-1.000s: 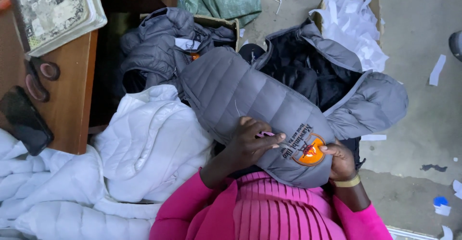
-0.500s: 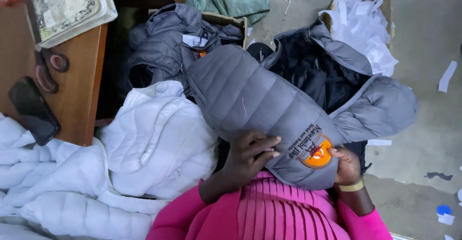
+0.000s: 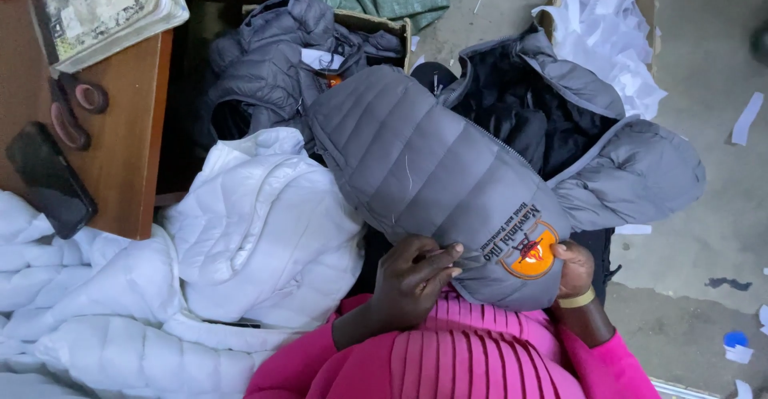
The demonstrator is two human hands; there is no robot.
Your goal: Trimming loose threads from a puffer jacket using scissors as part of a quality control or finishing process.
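Grey quilted jacket [image 3: 424, 167] lay spread across the person's lap, its open body and dark lining reaching away toward the floor, one padded panel pulled up close to the chest. On that panel sat a round orange badge [image 3: 528, 253] with dark stitched lettering beside it. The left hand [image 3: 416, 275] pressed down on the panel just left of the badge, fingers curled and closed onto the fabric. The right hand [image 3: 574, 267], a yellow band at its wrist, gripped the panel's edge just right of the badge. So the two hands were apart, each clamped on the jacket with the badge between them.

By the look of it, the step in hand was checking or smoothing the badge area, the cloth held taut between both grips. The next move would call for a steady hold on both sides, since the slippery padded fabric could slide off the lap.

A white quilted jacket [image 3: 256, 231] was heaped to the left, touching the grey one. Beyond it a cardboard box [image 3: 376, 24] held more grey jackets. A dark phone [image 3: 48, 179] rested on the wooden surface [image 3: 120, 127] at far left.
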